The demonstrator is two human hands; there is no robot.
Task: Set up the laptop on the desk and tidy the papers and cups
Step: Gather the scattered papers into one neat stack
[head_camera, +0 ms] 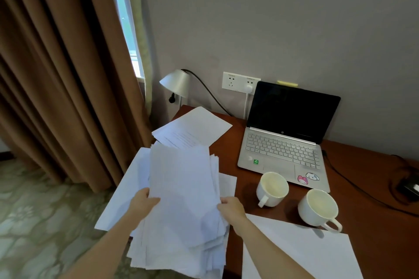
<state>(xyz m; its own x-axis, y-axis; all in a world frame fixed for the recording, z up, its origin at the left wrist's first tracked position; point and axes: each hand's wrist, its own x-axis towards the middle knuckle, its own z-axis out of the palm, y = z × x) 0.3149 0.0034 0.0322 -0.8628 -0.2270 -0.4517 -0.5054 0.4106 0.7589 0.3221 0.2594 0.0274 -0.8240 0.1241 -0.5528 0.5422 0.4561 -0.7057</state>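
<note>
A thick, uneven stack of white papers (184, 190) is lifted above the left end of the brown desk (367, 190). My left hand (145, 200) grips its left edge and my right hand (231, 207) grips its right edge. More sheets (192, 129) lie at the desk's back left, and one sheet (301, 249) lies at the front. A silver laptop (283, 149) stands open with a dark screen against the wall. Two empty white cups (272, 189) (318, 207) stand in front of the laptop.
A small desk lamp (175, 81) and a wall socket panel (240, 81) with a white plug sit behind the papers. A black cable and power brick (408, 188) lie at the right. Brown curtains (61, 70) hang left of the desk, over a patterned floor.
</note>
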